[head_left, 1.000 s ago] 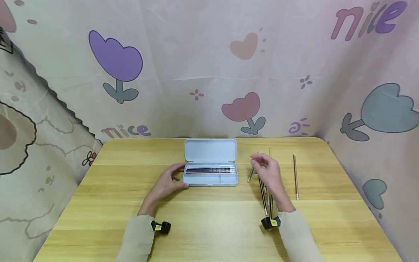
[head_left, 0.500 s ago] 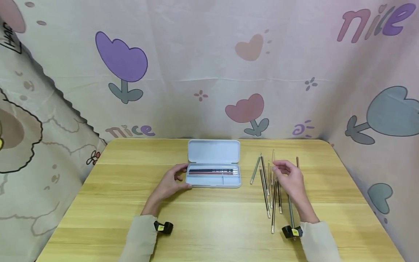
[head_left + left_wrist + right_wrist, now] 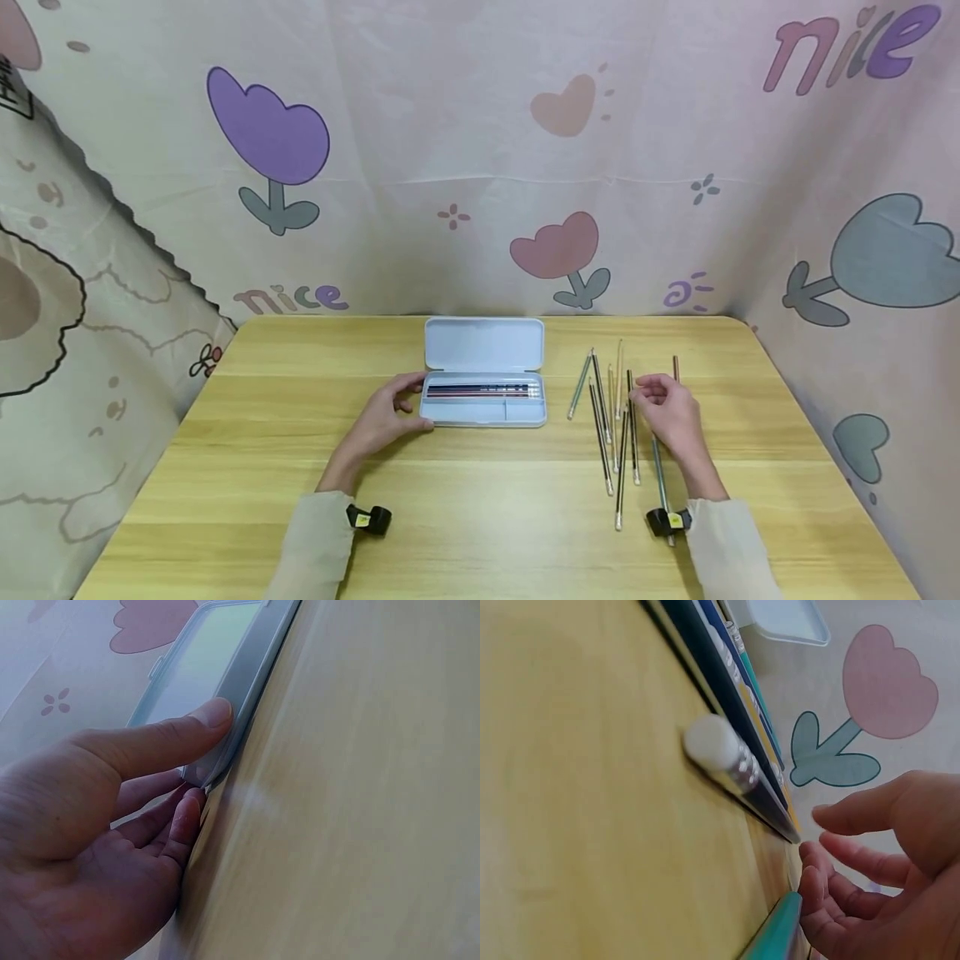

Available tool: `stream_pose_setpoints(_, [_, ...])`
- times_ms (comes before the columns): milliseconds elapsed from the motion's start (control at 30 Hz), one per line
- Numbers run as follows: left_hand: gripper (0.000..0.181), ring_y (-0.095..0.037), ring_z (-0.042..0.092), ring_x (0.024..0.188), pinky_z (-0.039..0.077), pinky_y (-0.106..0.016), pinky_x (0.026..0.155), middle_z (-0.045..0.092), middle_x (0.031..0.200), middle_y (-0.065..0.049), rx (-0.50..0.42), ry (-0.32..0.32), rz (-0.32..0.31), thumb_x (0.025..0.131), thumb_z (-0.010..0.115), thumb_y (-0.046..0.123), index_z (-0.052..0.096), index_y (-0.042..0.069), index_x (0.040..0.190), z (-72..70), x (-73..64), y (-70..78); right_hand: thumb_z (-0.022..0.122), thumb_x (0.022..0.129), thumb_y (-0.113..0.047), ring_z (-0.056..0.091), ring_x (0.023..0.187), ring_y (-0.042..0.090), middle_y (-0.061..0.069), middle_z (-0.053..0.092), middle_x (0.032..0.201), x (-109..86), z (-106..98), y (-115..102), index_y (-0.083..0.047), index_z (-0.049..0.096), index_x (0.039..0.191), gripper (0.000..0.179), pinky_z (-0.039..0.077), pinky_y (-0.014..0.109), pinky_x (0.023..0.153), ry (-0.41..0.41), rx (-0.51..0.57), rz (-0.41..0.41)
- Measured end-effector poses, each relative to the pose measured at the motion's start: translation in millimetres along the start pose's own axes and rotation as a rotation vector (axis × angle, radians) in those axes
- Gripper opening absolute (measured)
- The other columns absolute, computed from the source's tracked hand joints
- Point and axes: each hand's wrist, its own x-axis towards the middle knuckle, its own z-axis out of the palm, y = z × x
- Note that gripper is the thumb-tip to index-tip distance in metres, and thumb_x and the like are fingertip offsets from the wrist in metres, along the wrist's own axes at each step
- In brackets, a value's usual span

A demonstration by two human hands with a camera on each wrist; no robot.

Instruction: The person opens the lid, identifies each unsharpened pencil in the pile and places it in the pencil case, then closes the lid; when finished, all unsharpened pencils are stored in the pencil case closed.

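A light blue pencil case (image 3: 462,412) lies open with its lid (image 3: 483,344) raised. Several dark pencils (image 3: 480,390) fill its back compartment. My left hand (image 3: 385,417) grips the case's left end; in the left wrist view, the thumb (image 3: 202,720) presses on the front edge with fingers curled at the end. My right hand (image 3: 670,421) hovers low over the loose pencils, beside a black pencil (image 3: 633,446). In the right wrist view its thumb and fingers are apart, holding nothing. A teal pencil (image 3: 660,475) runs beneath that hand and wrist.
Several loose pencils, including a green pencil (image 3: 579,387) and a black pencil (image 3: 602,446), spread between case and right hand. A brown pencil (image 3: 676,368) is partly hidden behind that hand. A patterned cloth (image 3: 420,250) hangs at the table's back edge.
My right hand has moved right, off the left-hand pencils, uncovering several of them. My left hand keeps its grip on the case. The head view has shifted slightly.
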Motion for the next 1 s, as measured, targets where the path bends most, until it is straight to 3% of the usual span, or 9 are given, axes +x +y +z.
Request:
stream_pose_setpoints(267, [0.084,-0.028,0.055,0.099,0.047,-0.032,0.086,0.059,0.135,-0.019,0.001,-0.009,-0.004,0.074,0.091,0.007,0.051,0.002,0.148,-1.1,2.5,-1.0,0.074,0.092,-0.010,0.065,0.093,0.029,0.018,0.068,0.105,0.7,3.1,1.1,0.006,0.065,0.120,0.033,0.051,0.021,0.071,-0.004,-0.044,-0.001])
stream_pose_setpoints(533, [0.084,-0.035,0.055,0.102,0.047,-0.041,0.089,0.058,0.137,-0.024,-0.028,-0.007,-0.017,0.075,0.089,0.002,0.049,-0.002,0.148,-0.3,-3.0,6.5,0.076,0.091,-0.013,0.065,0.089,0.028,0.016,0.069,0.100,0.6,8.2,-1.3,0.007,0.068,0.117,0.034,0.055,0.037,0.079,-0.011,-0.115,-0.011])
stream_pose_setpoints(633, [0.084,-0.035,0.056,0.101,0.047,-0.040,0.088,0.058,0.136,-0.023,-0.022,-0.009,-0.019,0.075,0.090,0.003,0.049,-0.002,0.148,-0.4,-2.4,4.6,0.076,0.091,-0.015,0.066,0.085,0.026,0.014,0.070,0.095,1.1,8.8,-1.5,0.005,0.070,0.112,0.030,0.055,0.037,0.074,-0.007,-0.130,-0.005])
stream_pose_setpoints(700, [0.085,-0.030,0.056,0.099,0.047,-0.035,0.087,0.059,0.135,-0.021,-0.014,-0.005,-0.013,0.074,0.091,0.007,0.050,0.001,0.148,-0.5,-0.3,-4.1,0.075,0.092,-0.017,0.066,0.081,0.025,0.012,0.071,0.092,1.5,8.9,-1.9,0.004,0.071,0.108,0.027,0.053,0.034,0.070,-0.009,-0.135,0.000])
stream_pose_setpoints(1000, [0.085,-0.031,0.055,0.098,0.047,-0.036,0.086,0.060,0.133,-0.020,-0.020,-0.002,-0.018,0.074,0.091,0.006,0.050,0.001,0.148,0.8,-0.6,-0.3,0.070,0.086,-0.013,0.062,0.071,0.021,0.009,0.070,0.081,1.9,9.8,-1.5,0.001,0.073,0.094,0.016,0.048,0.030,0.063,0.016,-0.158,0.037])
